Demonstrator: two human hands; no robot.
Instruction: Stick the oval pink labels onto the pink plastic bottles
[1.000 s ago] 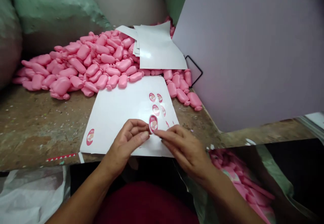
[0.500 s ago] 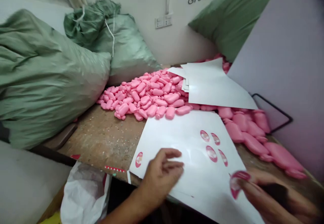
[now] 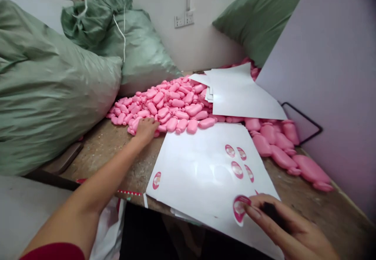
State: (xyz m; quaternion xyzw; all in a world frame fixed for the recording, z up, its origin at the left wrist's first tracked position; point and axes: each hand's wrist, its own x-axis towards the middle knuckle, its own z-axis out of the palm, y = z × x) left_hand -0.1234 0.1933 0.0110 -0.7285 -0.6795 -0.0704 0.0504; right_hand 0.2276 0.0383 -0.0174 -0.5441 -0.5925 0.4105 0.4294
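My left hand [image 3: 146, 129] reaches out to the near edge of a heap of small pink plastic bottles [image 3: 173, 105] and rests on one; its fingers curl down over the bottles. My right hand [image 3: 286, 224] is at the lower right over a white sticker sheet [image 3: 202, 170], with an oval pink sticker [image 3: 239, 209] stuck to its fingertips. Several more pink oval stickers [image 3: 237, 159] remain on the sheet, and one sits alone near the sheet's left corner.
Large green sacks [image 3: 53, 83] fill the left and back. A stack of white sheets [image 3: 241, 93] lies on the bottles. A lilac panel [image 3: 329, 76] walls the right side. The wooden table [image 3: 117, 154] is worn; a white plastic bag [image 3: 105, 232] hangs below its edge.
My left hand left the sheet and stretched forward to the pink bottles. My right hand peeled a sticker off and holds it on its fingertips. The view swung up and left.
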